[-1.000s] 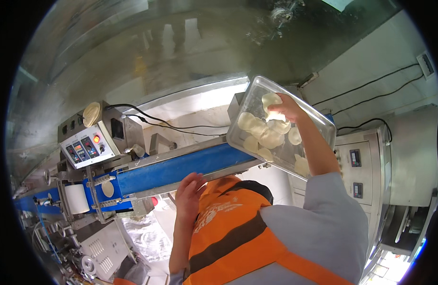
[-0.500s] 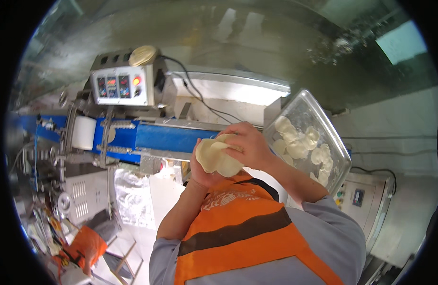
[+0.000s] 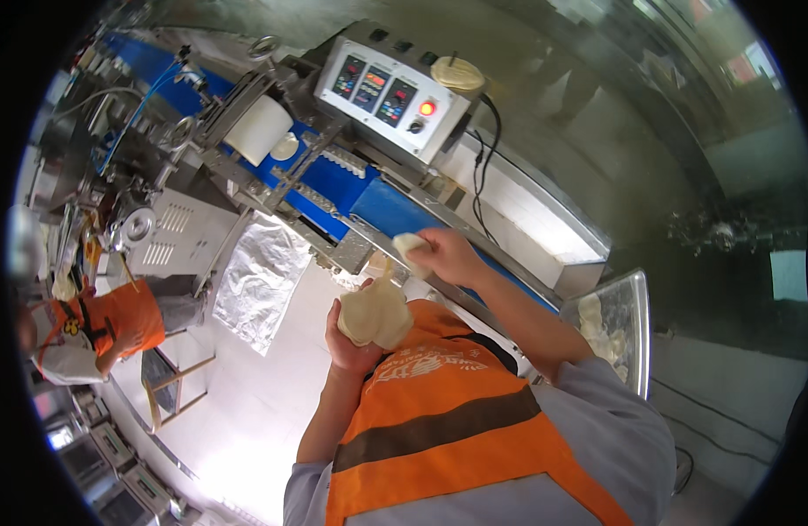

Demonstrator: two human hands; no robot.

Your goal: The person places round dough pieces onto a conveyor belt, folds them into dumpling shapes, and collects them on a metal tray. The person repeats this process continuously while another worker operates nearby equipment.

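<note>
My left hand (image 3: 342, 349), palm up in front of my apron, holds a loose pile of thin, pale dough wrappers (image 3: 375, 316). The fingers wrap its left side, and the wrappers overlap unevenly. My right hand (image 3: 452, 256) pinches another pale dough wrapper (image 3: 410, 251) beside the near edge of the blue conveyor belt (image 3: 391, 209), apart from the pile. Farther up the belt, a single dough round (image 3: 285, 146) lies next to the white roller (image 3: 259, 131).
A control box (image 3: 379, 89) with a lit red button stands behind the belt, a dough stack (image 3: 457, 76) on top. To the right, a clear tray (image 3: 642, 326) holds several dough rounds (image 3: 598, 330). A co-worker in an orange apron (image 3: 128, 323) is at the far left.
My view has turned toward the left. My right hand has drawn away from the pile with a dough wrapper in its fingers. The left hand still holds the pile.
</note>
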